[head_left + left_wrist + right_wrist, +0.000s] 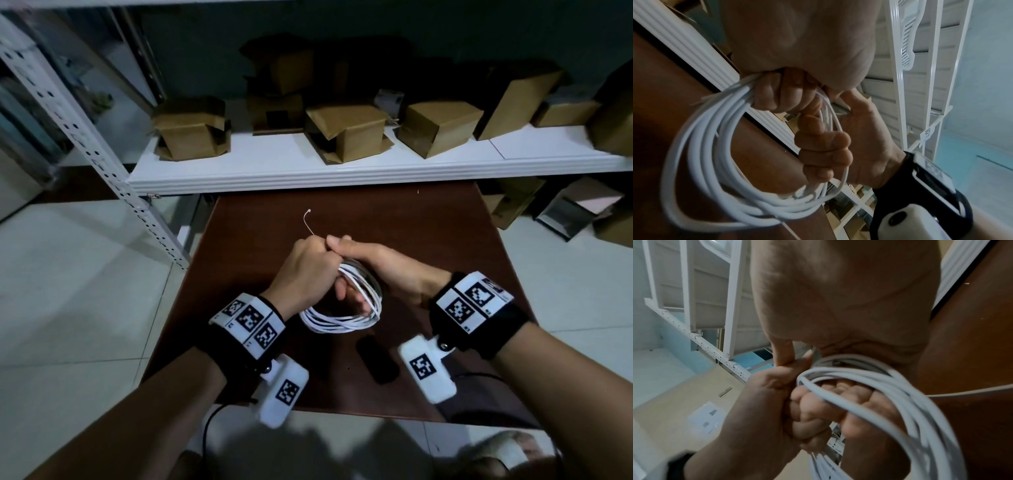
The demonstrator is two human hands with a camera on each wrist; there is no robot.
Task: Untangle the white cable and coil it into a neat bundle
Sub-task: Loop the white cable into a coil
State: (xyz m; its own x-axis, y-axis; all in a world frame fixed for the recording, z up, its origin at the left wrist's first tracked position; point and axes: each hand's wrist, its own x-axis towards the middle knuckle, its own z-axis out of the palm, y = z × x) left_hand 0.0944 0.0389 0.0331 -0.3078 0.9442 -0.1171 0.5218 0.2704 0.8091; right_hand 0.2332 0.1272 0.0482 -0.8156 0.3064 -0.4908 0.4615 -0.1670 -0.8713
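Your left hand [305, 270] and right hand [380, 270] both grip the thin white cable [342, 320], fingers curled round its top, knuckles touching. It hangs as a round coil of several loops above the middle of the dark brown wooden table [428, 233] (one short loose end curls up past your fists).

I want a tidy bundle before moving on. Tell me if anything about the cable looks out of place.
One thing: a thin free end of the white cable coil pokes up above the left hand, curling loose over the brown table. The loops themselves lie together, gripped by both the left and the right hand.
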